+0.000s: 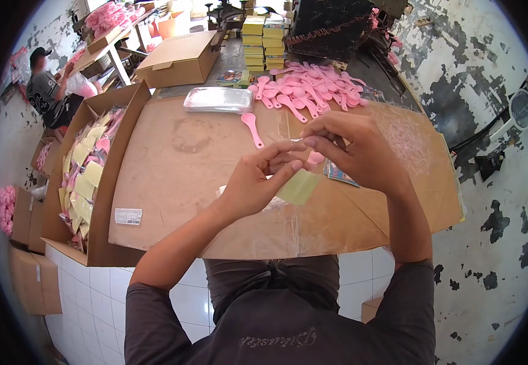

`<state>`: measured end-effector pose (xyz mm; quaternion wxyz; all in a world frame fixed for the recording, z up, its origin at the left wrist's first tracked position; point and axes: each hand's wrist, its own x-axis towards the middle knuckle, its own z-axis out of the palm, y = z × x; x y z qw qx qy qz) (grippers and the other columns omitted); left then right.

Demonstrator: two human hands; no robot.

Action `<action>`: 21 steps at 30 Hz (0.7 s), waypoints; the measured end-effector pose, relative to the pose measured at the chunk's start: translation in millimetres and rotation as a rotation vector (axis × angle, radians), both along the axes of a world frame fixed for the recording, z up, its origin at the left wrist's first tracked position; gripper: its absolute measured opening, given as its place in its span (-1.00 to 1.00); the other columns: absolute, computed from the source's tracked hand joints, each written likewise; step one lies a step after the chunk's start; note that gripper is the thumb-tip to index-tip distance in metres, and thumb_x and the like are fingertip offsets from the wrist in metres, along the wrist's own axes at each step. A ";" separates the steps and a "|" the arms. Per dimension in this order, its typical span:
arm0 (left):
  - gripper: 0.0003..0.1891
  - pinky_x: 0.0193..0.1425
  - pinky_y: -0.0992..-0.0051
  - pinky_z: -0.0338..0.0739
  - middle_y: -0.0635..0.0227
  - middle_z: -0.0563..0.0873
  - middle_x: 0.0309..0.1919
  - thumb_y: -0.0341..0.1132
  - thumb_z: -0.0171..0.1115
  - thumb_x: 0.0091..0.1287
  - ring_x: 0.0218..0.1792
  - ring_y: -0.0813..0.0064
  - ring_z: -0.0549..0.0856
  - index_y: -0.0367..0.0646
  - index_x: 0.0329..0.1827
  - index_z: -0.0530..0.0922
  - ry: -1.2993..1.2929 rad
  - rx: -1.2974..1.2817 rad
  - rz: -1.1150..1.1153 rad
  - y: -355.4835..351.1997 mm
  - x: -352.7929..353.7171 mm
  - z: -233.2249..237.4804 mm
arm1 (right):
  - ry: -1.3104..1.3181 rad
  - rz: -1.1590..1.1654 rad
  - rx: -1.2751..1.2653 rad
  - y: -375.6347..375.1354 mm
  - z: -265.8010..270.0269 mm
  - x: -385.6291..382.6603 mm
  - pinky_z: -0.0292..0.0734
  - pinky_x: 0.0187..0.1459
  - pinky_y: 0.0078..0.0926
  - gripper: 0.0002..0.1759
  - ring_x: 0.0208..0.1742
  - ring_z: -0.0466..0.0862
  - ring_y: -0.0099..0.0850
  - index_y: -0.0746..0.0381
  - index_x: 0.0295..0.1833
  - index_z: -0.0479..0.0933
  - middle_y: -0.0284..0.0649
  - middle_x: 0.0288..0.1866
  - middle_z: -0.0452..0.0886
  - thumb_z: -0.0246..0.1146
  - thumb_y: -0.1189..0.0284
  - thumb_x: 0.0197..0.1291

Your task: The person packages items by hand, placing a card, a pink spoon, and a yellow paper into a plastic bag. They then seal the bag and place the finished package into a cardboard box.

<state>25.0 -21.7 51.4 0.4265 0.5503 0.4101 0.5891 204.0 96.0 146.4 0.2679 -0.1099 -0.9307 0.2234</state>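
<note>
My left hand (258,179) has thumb and fingers closed on a clear plastic bag (297,140), of which little more than a shiny edge shows. A pale yellow-green card (299,187) hangs just below this hand's thumb. At the bag's upper edge, the fingertips of my right hand (355,149) are pinched together, touching or nearly touching the left fingertips. Between the hands shows the pink bowl of a spoon (316,157). Printed cards (340,174) lie partly hidden under my right hand. A single pink spoon (252,129) rests on the cardboard beyond my left hand.
Cardboard (160,182) covers the table. At its far side are a pink spoon heap (312,88), a stack of clear bags (218,100) and yellow card stacks (253,42). An open carton (100,243) of packed bags stands left. A person (48,91) sits farther left.
</note>
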 end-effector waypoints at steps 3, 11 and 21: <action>-0.62 0.12 0.52 0.69 0.18 0.86 -0.04 -0.40 0.22 0.61 0.01 0.54 0.81 -0.31 0.43 0.52 -0.037 -0.053 0.040 1.2 -2.7 -5.4 | 0.114 -0.033 0.063 -0.6 -5.9 -4.7 0.58 -0.18 -0.35 -0.89 -0.22 0.70 -0.27 0.29 -0.09 0.66 -0.20 -0.20 0.71 0.38 0.49 0.35; -0.54 -0.02 0.54 0.73 0.20 0.88 -0.15 -0.44 0.29 0.55 -0.14 0.58 0.84 -0.39 0.47 0.49 0.332 0.073 0.208 -4.6 -5.8 -1.1 | 0.192 -0.111 0.711 -7.6 -26.7 -19.5 0.48 0.05 -0.34 -0.80 0.01 0.64 -0.34 0.22 -0.17 0.65 -0.28 -0.13 0.62 0.45 0.48 0.06; -0.46 -0.12 0.37 0.76 0.11 0.88 -0.24 -0.39 0.34 0.48 -0.29 0.35 0.88 -0.28 0.50 0.48 0.622 0.092 0.234 -6.6 -3.0 -7.1 | 0.046 -0.172 0.714 11.7 -48.4 -28.3 0.48 0.04 -0.30 -0.84 -0.05 0.60 -0.26 0.25 -0.26 0.55 -0.20 -0.19 0.56 0.35 0.43 0.10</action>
